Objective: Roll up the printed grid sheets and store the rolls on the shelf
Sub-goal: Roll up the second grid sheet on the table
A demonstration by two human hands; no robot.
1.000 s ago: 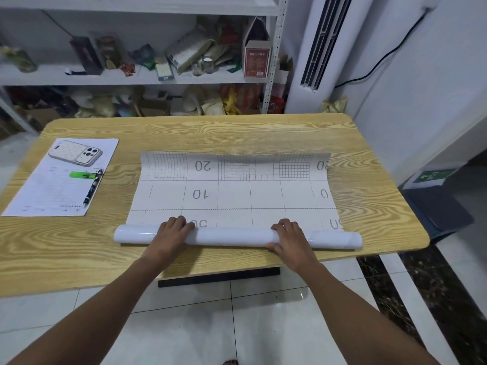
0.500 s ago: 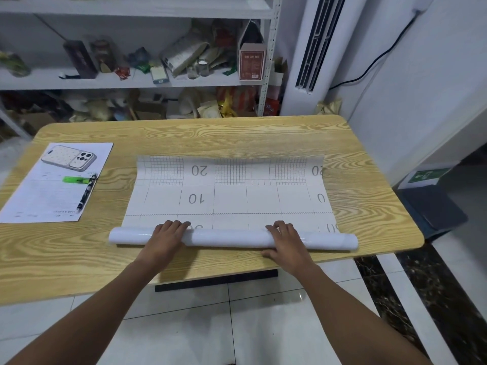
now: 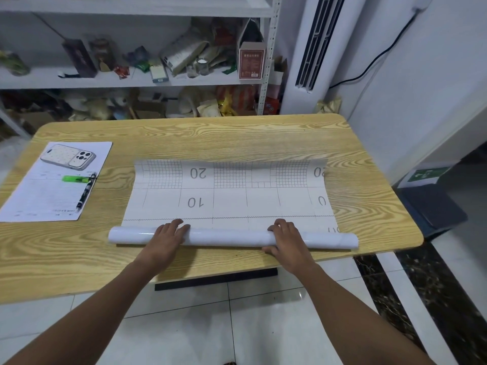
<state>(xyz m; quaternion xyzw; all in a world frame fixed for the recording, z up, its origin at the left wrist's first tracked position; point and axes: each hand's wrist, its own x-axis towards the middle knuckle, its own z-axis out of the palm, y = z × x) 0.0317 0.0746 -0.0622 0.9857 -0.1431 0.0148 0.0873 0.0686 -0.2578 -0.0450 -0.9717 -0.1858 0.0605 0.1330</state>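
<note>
A white sheet printed with grids and the numbers 10 and 20 lies flat in the middle of the wooden table. Its near part is wound into a long white roll lying across the table near the front edge. My left hand lies over the roll left of centre, fingers curled over its top. My right hand holds the roll right of centre, fingers over the top and thumb on the near side. The grey metal shelf stands behind the table.
A printed paper with a phone picture, a green lighter and a pen lies at the table's left. The shelf is crowded with boxes, bags and jars. A white air conditioner column stands at the right, a dark mat on the floor.
The roll has been turned a little farther away from me over the sheet, covering the row marked 30. Both hands stayed on it.
</note>
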